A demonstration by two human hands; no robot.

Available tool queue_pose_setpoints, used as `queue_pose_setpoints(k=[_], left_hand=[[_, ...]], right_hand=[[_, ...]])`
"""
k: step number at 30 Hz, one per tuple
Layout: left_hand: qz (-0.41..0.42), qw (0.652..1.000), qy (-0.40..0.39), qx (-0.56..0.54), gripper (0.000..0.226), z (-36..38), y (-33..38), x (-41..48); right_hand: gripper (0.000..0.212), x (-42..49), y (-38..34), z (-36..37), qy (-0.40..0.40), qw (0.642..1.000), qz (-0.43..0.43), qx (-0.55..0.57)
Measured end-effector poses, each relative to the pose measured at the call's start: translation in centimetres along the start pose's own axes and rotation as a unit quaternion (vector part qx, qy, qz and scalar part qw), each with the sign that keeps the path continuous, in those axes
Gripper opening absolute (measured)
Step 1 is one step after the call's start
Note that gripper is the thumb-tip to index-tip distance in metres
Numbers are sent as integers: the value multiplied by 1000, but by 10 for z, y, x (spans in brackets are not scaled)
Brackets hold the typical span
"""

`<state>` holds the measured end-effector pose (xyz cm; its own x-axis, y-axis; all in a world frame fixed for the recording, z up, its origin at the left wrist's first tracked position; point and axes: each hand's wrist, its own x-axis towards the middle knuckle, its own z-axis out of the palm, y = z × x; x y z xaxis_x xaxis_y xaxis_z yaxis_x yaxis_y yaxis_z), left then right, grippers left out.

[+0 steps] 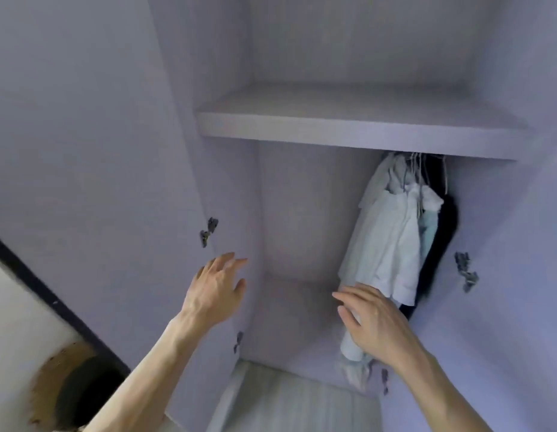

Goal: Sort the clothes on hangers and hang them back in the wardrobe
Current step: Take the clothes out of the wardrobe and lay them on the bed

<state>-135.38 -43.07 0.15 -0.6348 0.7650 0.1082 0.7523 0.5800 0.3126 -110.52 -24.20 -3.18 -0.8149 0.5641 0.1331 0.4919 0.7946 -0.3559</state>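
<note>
The wardrobe (pixel 302 213) stands open, pale lilac inside. Several garments on hangers (pixel 392 241) hang bunched at the right end under the shelf: white and pale blue tops in front, a dark garment (pixel 439 244) behind them. The rail itself is hidden by the shelf. My left hand (pixel 216 291) is raised with fingers spread, near the left inner wall, holding nothing. My right hand (pixel 373 322) reaches in with straight fingers and lies against the lower part of the white garments.
A shelf (pixel 348 129) spans the wardrobe above the clothes. Both doors (pixel 84 151) stand open, with metal hinges (pixel 208 230) on the left and right sides. The left half of the hanging space holds no clothes. A woven basket (pixel 68 388) sits at lower left.
</note>
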Motion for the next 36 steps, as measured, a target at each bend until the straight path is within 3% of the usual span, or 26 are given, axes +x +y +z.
queue_pose_setpoints(k=[6, 10, 14, 23, 31, 36], left_hand=[[107, 987, 117, -11, 58, -40, 45, 85], [176, 963, 205, -5, 65, -63, 79, 136], [219, 949, 225, 25, 71, -74, 102, 186], [186, 962, 193, 44, 63, -46, 120, 281], [171, 944, 282, 17, 69, -10, 120, 309], [158, 939, 305, 20, 69, -1, 122, 314]], right_hand=[[38, -6, 16, -30, 83, 994, 56, -39], [41, 8, 35, -49, 81, 993, 72, -42], [45, 41, 57, -61, 86, 992, 83, -44], [54, 150, 124, -81, 33, 987, 152, -23], [73, 230, 179, -67, 0, 970, 240, 41], [71, 267, 187, -51, 77, 950, 299, 41]])
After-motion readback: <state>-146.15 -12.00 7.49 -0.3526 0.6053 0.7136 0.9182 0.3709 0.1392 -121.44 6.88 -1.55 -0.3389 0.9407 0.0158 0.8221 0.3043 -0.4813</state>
